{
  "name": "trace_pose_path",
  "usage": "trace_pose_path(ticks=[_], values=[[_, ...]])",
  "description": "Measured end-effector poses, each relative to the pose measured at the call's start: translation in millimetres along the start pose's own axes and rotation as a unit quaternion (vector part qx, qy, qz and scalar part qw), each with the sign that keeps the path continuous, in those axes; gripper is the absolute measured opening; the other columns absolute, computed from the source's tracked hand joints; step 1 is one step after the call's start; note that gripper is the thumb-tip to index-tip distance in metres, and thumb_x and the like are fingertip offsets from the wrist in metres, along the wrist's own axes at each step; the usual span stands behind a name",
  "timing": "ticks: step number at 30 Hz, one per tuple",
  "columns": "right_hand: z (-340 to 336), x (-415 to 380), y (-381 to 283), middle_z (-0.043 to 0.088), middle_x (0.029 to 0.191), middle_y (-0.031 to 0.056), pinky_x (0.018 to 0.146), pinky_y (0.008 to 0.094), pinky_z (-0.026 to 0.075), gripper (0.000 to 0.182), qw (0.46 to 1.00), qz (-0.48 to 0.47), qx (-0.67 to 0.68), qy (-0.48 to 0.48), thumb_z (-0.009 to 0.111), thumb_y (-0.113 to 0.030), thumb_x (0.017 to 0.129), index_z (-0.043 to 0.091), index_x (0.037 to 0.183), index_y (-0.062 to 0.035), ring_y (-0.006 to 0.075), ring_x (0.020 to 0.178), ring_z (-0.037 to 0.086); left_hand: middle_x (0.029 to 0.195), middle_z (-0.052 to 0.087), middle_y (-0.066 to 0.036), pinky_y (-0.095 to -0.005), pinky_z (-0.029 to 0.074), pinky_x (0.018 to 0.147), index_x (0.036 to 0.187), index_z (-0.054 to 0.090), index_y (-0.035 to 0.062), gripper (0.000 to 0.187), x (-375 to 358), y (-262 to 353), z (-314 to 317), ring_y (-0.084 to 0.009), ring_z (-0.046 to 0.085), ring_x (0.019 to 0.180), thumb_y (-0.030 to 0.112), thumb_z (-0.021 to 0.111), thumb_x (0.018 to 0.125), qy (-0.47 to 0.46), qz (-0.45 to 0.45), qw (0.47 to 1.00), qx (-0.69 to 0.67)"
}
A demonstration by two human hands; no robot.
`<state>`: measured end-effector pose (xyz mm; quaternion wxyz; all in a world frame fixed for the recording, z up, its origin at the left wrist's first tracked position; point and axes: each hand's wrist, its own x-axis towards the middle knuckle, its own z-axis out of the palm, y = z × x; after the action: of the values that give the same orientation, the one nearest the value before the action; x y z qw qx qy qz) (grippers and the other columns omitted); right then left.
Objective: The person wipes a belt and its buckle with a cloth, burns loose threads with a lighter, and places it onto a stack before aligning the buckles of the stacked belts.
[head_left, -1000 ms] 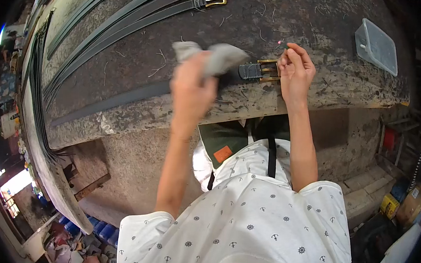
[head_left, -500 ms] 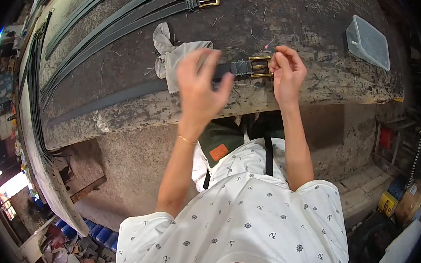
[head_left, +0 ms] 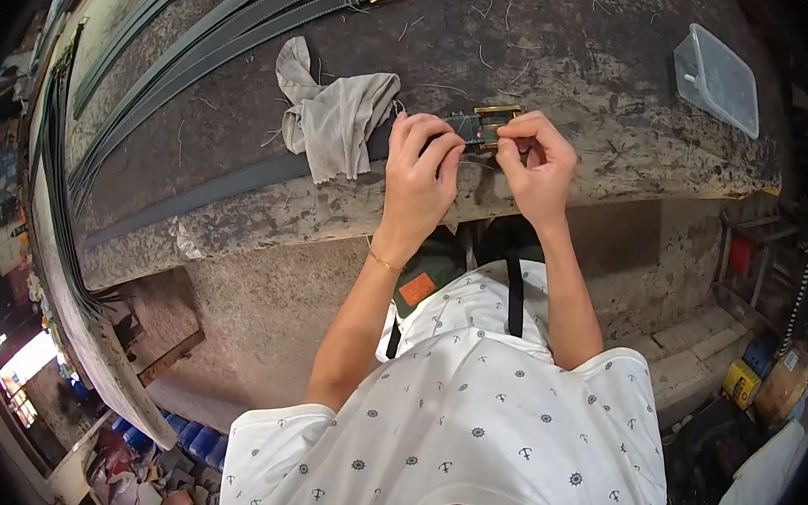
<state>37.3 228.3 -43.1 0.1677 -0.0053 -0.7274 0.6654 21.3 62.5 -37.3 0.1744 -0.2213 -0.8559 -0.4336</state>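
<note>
Cloth (head_left: 338,119) now out of our left hand (head_left: 414,185), draped over belt (head_left: 231,183), upper centre; both our hands free for buckle end. Left curls over belt, hold unclear; right hand (head_left: 543,180) pinches buckle (head_left: 497,110).

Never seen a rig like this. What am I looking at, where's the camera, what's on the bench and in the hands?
No robot here: a person works with two bare hands. Every picture comes from one camera on their head, looking forward and down, so the patterned shirt is theirs. On the worn bench lie several dark belts, a clear plastic container and a crumpled pale cloth, partly over another strap. The left hand is at that strap, beside its buckle; the right hand has its fingers at the buckle. Whether they pinch something small there, I can't tell.
</note>
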Motion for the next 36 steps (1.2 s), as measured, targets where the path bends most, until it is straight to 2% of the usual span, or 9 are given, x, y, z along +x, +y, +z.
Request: trace_pose_path(ticks=[6,17,24,27,29,31,33,35,36], values=[[3.1,4.2,-8.4,0.063,0.077,0.0075,0.058,0.0247,0.046,0.008,0.996,-0.022,-0.084,-0.015,0.066,0.006,0.072,0.063,0.078,0.002,0.0143,0.07,0.059,0.096,0.062,-0.008,-0.0496,0.043,0.099,0.089,0.065,0.0013,0.014,1.7,0.7,-1.8,-0.0298,0.059,0.1,-0.004,0.071,0.078,-0.017,0.016,1.0,0.012],[5.9,5.1,-11.3,0.063,0.076,0.0064,0.059,0.0247,0.048,0.008,0.992,-0.029,-0.122,-0.019,0.066,0.005,0.071,0.063,0.077,0.0011,0.0143,0.068,0.06,0.098,0.061,-0.008,-0.0552,0.039,0.105,0.091,0.065,0.0014,0.014,-0.8,0.2,-2.4,-0.0297,0.059,0.102,-0.004,0.07,0.079,-0.024,0.014,1.0,-0.006],[6.9,4.7,-10.4,0.061,0.077,0.0067,0.058,0.0241,0.046,0.009,0.991,-0.034,-0.125,-0.014,0.067,0.005,0.071,0.063,0.078,0.0017,0.0127,0.066,0.058,0.098,0.061,-0.008,-0.0554,0.038,0.106,0.091,0.064,0.0008,0.014,-0.5,0.5,-2.8,-0.0297,0.059,0.102,-0.005,0.069,0.079,-0.02,0.019,1.0,-0.013],[4.5,2.9,-4.8,0.06,0.076,0.0042,0.057,0.023,0.043,0.008,0.994,-0.01,-0.11,-0.006,0.067,0.005,0.072,0.064,0.08,0.0016,0.0094,0.063,0.053,0.099,0.061,-0.01,-0.0515,0.04,0.105,0.09,0.064,-0.0003,0.013,-1.5,-0.5,-3.3,-0.0304,0.059,0.102,-0.005,0.069,0.079,-0.015,0.021,1.0,-0.012],[3.8,1.8,0.1,0.06,0.076,0.0019,0.057,0.023,0.041,0.007,0.998,0.008,-0.07,0.005,0.066,0.005,0.075,0.064,0.081,0.0015,0.0078,0.064,0.051,0.103,0.06,-0.012,-0.0464,0.041,0.103,0.092,0.064,-0.0003,0.015,-1.7,0.7,-6.4,-0.0324,0.058,0.106,-0.004,0.07,0.079,0.046,-0.006,0.997,-0.057],[1.7,3.6,4.0,0.059,0.076,-0.0005,0.057,0.0229,0.039,0.005,0.999,0.022,-0.031,0.017,0.065,0.005,0.078,0.065,0.082,0.0013,0.0061,0.064,0.049,0.108,0.059,-0.015,-0.0432,0.042,0.101,0.096,0.064,0.0,0.018,3.7,3.4,-30.0,-0.0345,0.056,0.11,-0.001,0.071,0.08,0.068,0.008,0.997,0.035],[-1.7,3.4,5.6,0.059,0.078,-0.0026,0.059,0.023,0.039,0.004,0.995,0.063,0.07,0.028,0.062,0.005,0.085,0.065,0.086,0.0013,0.0048,0.067,0.048,0.117,0.06,-0.015,-0.0435,0.042,0.102,0.101,0.064,0.0012,0.022,7.6,-6.1,-49.7,-0.0348,0.055,0.115,0.0,0.071,0.08,0.102,-0.025,0.993,0.061],[-1.2,6.8,3.9,0.059,0.079,-0.0017,0.061,0.0232,0.04,0.004,0.993,0.054,0.092,0.047,0.062,0.005,0.087,0.065,0.088,0.0017,0.0052,0.069,0.049,0.125,0.059,-0.013,-0.0522,0.034,0.11,0.106,0.064,0.0024,0.028,3.4,-30.8,-67.0,-0.0354,0.052,0.122,0.003,0.072,0.079,0.045,-0.058,0.949,0.306],[1.3,8.9,2.9,0.058,0.08,-0.0008,0.063,0.0234,0.04,0.004,0.99,0.049,0.117,0.063,0.062,0.005,0.088,0.065,0.089,0.0021,0.0055,0.071,0.05,0.125,0.059,-0.013,-0.0522,0.034,0.11,0.106,0.064,0.0024,0.028,-3.3,-44.5,-72.7,-0.0354,0.052,0.122,0.003,0.072,0.079,0.052,-0.06,0.948,0.308]])
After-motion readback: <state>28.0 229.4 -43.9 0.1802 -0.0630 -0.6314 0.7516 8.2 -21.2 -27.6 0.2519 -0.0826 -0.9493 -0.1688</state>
